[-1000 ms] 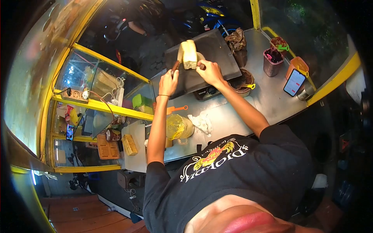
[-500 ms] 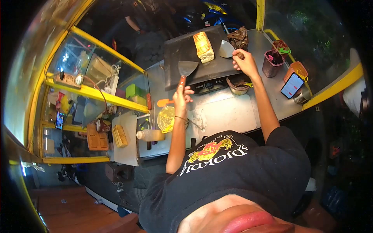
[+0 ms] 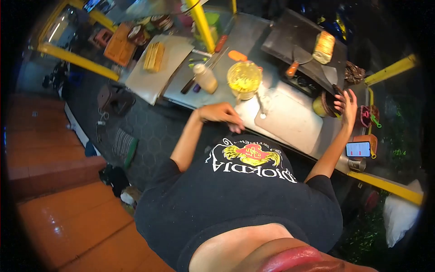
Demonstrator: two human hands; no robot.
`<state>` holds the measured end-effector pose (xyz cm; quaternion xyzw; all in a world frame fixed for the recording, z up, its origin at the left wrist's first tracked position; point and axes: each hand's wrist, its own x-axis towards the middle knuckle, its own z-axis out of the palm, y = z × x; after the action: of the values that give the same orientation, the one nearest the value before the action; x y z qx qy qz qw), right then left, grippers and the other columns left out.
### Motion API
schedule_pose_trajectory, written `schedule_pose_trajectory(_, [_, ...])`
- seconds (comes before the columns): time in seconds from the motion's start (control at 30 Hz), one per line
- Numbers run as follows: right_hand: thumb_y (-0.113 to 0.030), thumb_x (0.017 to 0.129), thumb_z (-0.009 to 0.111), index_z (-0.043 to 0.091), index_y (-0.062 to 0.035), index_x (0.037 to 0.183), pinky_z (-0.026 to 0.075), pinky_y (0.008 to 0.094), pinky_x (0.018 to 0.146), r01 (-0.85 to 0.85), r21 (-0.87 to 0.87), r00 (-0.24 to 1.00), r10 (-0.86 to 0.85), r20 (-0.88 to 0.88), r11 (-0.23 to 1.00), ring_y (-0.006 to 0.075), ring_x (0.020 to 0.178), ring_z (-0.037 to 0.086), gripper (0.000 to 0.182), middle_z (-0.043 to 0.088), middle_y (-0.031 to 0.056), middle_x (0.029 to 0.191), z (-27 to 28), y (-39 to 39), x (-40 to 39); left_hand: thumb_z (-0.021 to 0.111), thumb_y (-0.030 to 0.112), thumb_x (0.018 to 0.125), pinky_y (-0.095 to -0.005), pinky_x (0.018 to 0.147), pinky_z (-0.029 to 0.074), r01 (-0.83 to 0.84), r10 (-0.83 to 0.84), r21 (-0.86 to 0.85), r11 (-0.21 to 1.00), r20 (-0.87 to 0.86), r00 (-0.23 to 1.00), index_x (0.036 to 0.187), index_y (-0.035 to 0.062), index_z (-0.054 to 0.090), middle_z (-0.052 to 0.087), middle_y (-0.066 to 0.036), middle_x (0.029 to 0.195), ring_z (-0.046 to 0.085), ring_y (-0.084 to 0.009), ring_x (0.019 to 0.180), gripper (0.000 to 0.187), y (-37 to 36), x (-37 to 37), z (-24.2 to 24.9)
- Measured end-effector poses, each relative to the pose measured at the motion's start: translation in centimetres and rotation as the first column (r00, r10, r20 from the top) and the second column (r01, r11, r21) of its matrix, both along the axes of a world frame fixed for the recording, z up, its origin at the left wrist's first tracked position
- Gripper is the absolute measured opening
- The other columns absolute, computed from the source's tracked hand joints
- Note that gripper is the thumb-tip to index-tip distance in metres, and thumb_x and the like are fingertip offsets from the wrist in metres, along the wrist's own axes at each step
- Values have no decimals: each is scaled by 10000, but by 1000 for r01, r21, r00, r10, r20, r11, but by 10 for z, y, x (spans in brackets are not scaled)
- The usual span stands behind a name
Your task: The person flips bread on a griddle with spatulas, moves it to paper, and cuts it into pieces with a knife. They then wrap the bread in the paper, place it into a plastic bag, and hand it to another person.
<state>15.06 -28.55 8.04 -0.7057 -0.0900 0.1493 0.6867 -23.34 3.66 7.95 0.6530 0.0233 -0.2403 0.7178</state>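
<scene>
A browned block of toast [image 3: 324,47] stands on the dark griddle [image 3: 283,38]. One scraper [image 3: 293,68] with an orange-brown handle rests across the griddle's front edge, out of my hands. A second scraper [image 3: 330,72] lies at the right corner, its dark handle close to my right hand [image 3: 346,108]. The fingers of that hand are apart beside the handle; whether they touch it is hard to see. My left hand [image 3: 223,116] hangs near the counter's front edge by my shirt, fingers loosely bent and holding nothing.
A tub of yellow spread [image 3: 244,80], a bottle [image 3: 205,78] and a white board [image 3: 290,119] are on the counter. Sliced bread [image 3: 154,57] lies on a board at left. A phone [image 3: 358,149] and a metal can [image 3: 357,164] sit at right, near the yellow frame.
My left hand has let go of its scraper and drawn back toward my body. The right hand's scraper has been lowered at the griddle's corner, its fingers spreading. The view has turned.
</scene>
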Motion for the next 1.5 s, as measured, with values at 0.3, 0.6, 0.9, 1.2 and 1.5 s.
schedule_pose_trajectory(0.3, [-82,946,573,631,-23,1121,409,204,461,22,134,923,-71,379,991,67,530,524,194,627,43,730,18,129,-170,606,441,879,-434,744,529,-718,598,695,-38,591,541,1135,44,619,672,-173,1024,652,-362,898,472,182,-85,-140])
schedule_pose_trajectory(0.6, [-139,992,514,576,-36,1224,492,224,564,-868,-211,484,859,-165,448,86,632,582,261,639,49,826,-41,272,-406,644,373,812,-494,853,505,-430,417,886,174,329,847,1094,34,567,637,-210,1068,631,-406,981,447,186,-66,-157])
schedule_pose_trajectory(0.9, [-196,967,583,471,-7,1323,538,290,736,-436,173,799,468,-377,883,160,934,616,419,631,90,1041,-102,411,-465,669,229,827,-497,680,465,-700,467,562,441,522,714,921,-25,512,614,-249,787,613,-442,787,312,189,-183,-86])
schedule_pose_trajectory(1.2, [-188,985,534,496,-27,1259,503,266,526,-454,415,729,596,-336,789,140,648,614,321,603,66,819,-80,508,-470,524,294,993,-296,553,460,-793,656,547,270,498,567,992,29,585,587,-65,684,585,-136,604,272,355,-257,-37])
schedule_pose_trajectory(1.5, [-226,933,609,583,-13,1110,448,326,555,-111,-259,945,182,270,960,169,591,519,278,515,52,664,-186,539,-470,497,320,998,-268,364,416,-765,757,404,502,223,615,909,26,573,584,-61,618,557,-139,408,316,547,-198,-136])
